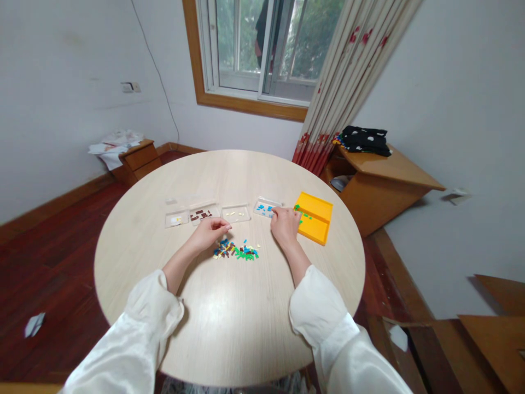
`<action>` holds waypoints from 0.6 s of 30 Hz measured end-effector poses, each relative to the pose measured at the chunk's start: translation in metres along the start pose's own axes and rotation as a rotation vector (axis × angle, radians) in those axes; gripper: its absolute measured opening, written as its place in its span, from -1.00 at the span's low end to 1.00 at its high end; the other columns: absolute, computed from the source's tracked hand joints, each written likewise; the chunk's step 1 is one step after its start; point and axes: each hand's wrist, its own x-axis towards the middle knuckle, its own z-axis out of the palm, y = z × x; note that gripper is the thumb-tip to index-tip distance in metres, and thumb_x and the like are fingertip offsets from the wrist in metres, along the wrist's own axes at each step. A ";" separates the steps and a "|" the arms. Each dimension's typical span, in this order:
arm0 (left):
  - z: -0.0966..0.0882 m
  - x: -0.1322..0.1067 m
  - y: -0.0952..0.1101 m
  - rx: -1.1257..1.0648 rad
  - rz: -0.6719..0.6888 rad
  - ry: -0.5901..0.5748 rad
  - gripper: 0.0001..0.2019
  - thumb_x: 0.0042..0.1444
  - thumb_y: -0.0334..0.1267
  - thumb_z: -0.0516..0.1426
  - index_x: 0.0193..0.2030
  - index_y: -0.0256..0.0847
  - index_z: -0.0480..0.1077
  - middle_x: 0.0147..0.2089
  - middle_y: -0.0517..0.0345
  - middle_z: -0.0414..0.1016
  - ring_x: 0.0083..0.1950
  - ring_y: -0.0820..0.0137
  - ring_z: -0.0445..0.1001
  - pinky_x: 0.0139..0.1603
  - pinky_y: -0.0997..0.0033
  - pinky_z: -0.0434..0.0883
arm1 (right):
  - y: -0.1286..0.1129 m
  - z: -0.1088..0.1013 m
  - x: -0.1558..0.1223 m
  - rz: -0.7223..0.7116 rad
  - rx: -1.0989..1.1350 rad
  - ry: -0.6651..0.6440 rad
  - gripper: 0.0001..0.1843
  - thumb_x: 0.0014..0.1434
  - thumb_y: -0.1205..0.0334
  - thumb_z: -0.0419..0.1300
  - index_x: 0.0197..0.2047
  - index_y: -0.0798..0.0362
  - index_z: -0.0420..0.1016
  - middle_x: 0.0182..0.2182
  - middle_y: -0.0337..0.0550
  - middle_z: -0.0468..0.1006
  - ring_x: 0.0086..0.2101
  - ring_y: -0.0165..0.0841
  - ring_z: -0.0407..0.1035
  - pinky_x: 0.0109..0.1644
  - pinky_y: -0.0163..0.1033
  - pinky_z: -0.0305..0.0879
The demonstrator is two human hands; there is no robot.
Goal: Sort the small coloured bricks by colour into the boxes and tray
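A small pile of mixed coloured bricks [237, 250] lies in the middle of the round wooden table [229, 323]. My left hand [211, 230] hovers just above the pile's left end, fingers curled in a pinch; what it holds, if anything, is too small to see. My right hand [286, 224] reaches to the right edge of a clear tray with blue pieces [263, 207], fingers pinched together over it. A yellow tray [315, 217] with green pieces sits just right of that hand.
Three more clear trays stand in a row: one with yellow bits [176, 219], one with brown pieces [203, 214], one with pale pieces [235, 213]. A low wooden cabinet [381, 180] with dark cloth stands right, a small drawer unit [137, 158] left, a curtain behind.
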 end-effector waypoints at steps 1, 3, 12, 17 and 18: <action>0.000 0.000 0.000 0.003 0.002 0.003 -0.73 -0.10 -0.06 0.14 -0.51 -0.28 0.37 -0.56 0.17 0.35 -0.52 0.50 0.22 -0.47 0.47 0.16 | 0.000 0.000 0.000 0.001 -0.003 0.002 -0.68 0.13 0.39 -0.01 -0.16 0.07 0.53 -0.28 0.03 0.53 -0.19 -0.19 0.27 -0.10 -0.11 -0.04; 0.000 0.000 0.000 0.006 0.003 0.006 -0.73 -0.10 -0.07 0.13 -0.50 -0.28 0.37 -0.56 0.17 0.36 -0.52 0.50 0.22 -0.46 0.46 0.17 | 0.000 -0.001 0.000 -0.002 -0.007 0.009 -0.68 0.12 0.40 -0.02 -0.19 0.07 0.53 -0.28 0.03 0.53 -0.19 -0.18 0.27 -0.11 -0.11 -0.03; 0.000 0.000 0.000 -0.019 -0.002 -0.003 -0.79 -0.08 -0.14 0.11 -0.51 -0.29 0.36 -0.57 0.21 0.33 -0.54 0.52 0.20 -0.47 0.47 0.14 | -0.002 0.003 -0.001 -0.061 0.007 -0.035 -0.67 0.11 0.40 -0.03 -0.17 0.09 0.52 -0.17 -0.01 0.53 -0.13 -0.17 0.24 -0.08 -0.10 -0.02; 0.000 0.000 0.001 -0.024 -0.006 -0.012 -0.78 -0.08 -0.14 0.11 -0.52 -0.29 0.36 -0.58 0.22 0.32 -0.55 0.53 0.20 -0.48 0.48 0.14 | -0.006 0.003 -0.003 -0.077 -0.018 -0.081 -0.67 0.12 0.36 -0.02 -0.14 0.04 0.52 -0.07 -0.02 0.46 -0.08 -0.15 0.20 -0.05 -0.08 -0.01; 0.000 0.000 0.001 -0.025 -0.006 -0.013 -0.78 -0.08 -0.14 0.12 -0.52 -0.29 0.35 -0.58 0.22 0.32 -0.55 0.53 0.20 -0.48 0.48 0.14 | -0.006 0.003 -0.003 -0.072 -0.025 -0.090 -0.67 0.13 0.36 -0.02 -0.14 0.04 0.52 -0.05 -0.01 0.45 -0.08 -0.14 0.20 -0.05 -0.07 -0.01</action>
